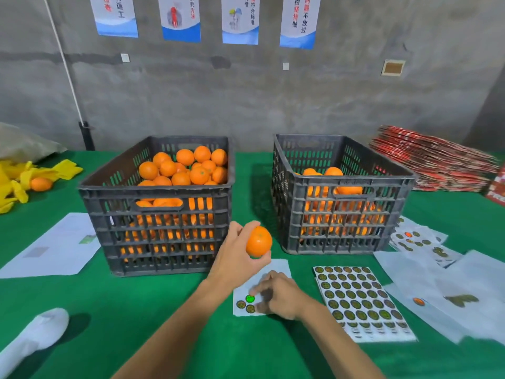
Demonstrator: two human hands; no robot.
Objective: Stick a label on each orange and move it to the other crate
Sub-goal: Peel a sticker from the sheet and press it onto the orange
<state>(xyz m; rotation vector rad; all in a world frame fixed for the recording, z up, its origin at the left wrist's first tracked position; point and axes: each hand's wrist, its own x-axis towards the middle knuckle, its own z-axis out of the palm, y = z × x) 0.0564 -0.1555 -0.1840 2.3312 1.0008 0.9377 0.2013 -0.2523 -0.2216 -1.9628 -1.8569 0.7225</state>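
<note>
Both forearms are bare and reach forward from the lower edge of view, angling toward each other. The left hand [235, 254] is raised higher, its wrist bent slightly, thumb below and fingers curled over the top of what it grips, palm turned to the right. The right hand [278, 294] sits lower and just behind it, knuckles up, fingers bent downward with the tips blurred, so whether they pinch anything cannot be told
</note>
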